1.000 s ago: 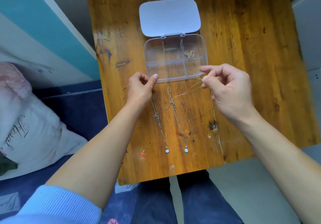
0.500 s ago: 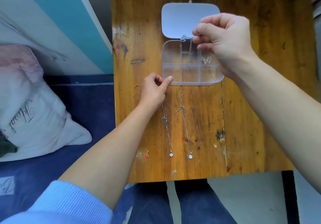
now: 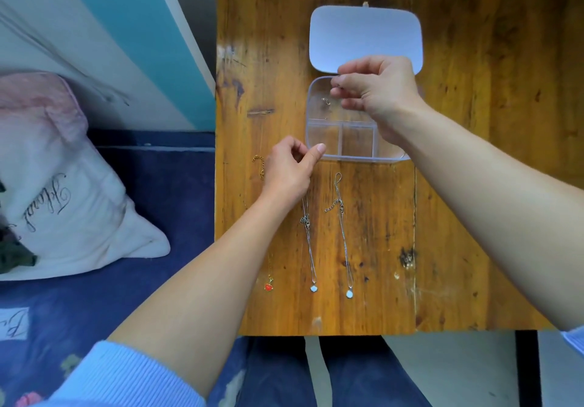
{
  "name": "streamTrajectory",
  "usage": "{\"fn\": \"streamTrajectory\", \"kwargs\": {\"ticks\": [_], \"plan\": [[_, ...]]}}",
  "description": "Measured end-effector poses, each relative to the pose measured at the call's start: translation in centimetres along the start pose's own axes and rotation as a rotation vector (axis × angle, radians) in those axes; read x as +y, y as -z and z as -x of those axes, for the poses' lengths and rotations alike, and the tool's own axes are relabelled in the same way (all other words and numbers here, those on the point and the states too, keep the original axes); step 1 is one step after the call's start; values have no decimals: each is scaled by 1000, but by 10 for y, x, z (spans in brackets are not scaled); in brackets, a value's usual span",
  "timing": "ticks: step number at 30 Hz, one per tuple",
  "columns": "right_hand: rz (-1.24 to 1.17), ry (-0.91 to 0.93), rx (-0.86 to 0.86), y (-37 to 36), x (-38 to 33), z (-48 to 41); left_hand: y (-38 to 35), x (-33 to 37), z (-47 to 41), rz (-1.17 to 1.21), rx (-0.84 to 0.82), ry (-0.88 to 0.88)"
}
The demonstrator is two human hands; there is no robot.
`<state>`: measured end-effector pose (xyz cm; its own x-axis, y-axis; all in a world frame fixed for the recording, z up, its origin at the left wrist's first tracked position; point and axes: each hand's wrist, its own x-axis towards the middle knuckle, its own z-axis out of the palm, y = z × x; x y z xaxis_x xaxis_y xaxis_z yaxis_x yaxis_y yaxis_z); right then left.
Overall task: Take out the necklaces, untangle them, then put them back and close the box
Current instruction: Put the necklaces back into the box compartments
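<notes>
A clear compartment box [image 3: 357,156] lies open on the wooden table [image 3: 474,185], its white lid [image 3: 363,33] folded back. My right hand [image 3: 379,90] hovers over the far-left compartment, pinching a fine chain whose clasp [image 3: 327,101] dangles inside. My left hand [image 3: 287,176] rests by the box's near-left corner, thumb touching it and fingers curled over the top of a silver necklace [image 3: 308,242]. A second silver necklace [image 3: 343,232] lies stretched out to its right. To the left lies a gold chain [image 3: 259,164] with a red heart pendant [image 3: 269,287], largely hidden under my left arm.
The table's left edge meets a bed with a dark blue cover [image 3: 151,217] and a white pillow [image 3: 63,204]. A teal and white wall [image 3: 132,27] rises behind it. My knees [image 3: 278,375] sit below the table's near edge.
My right hand carried the fine chain from the box's front edge up over the box, then lowered it into the far-left compartment. My left hand stayed put.
</notes>
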<state>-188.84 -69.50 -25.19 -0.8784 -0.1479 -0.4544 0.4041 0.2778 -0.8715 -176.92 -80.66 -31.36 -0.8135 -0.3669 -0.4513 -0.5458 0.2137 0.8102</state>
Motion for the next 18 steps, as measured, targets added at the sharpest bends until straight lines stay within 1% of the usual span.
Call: {"fn": "streamTrajectory", "kwargs": {"ticks": [2, 4, 7, 9, 10, 12, 15, 17, 18], "plan": [[66, 11, -22, 1, 3, 2, 1, 2, 2, -51, -4, -27], [140, 41, 0, 6, 8, 8, 4, 3, 6, -165, -3, -88], [290, 171, 87, 21, 17, 26, 18, -4, 15, -395, 36, -224], [345, 232, 103, 29, 32, 47, 29, -12, 22, -577, 65, -312], [373, 229, 96, 32, 42, 59, 33, -17, 27, -655, 59, -340], [485, 156, 51, 32, 66, 81, 37, -28, 38, -794, 5, -361], [791, -12, -46, 29, 102, 108, 34, -42, 52, -972, -101, -358], [960, -35, -79, 24, 118, 122, 31, -47, 58, -1037, -125, -351], [994, -19, -80, 21, 123, 126, 31, -49, 59, -1050, -118, -347]]}}
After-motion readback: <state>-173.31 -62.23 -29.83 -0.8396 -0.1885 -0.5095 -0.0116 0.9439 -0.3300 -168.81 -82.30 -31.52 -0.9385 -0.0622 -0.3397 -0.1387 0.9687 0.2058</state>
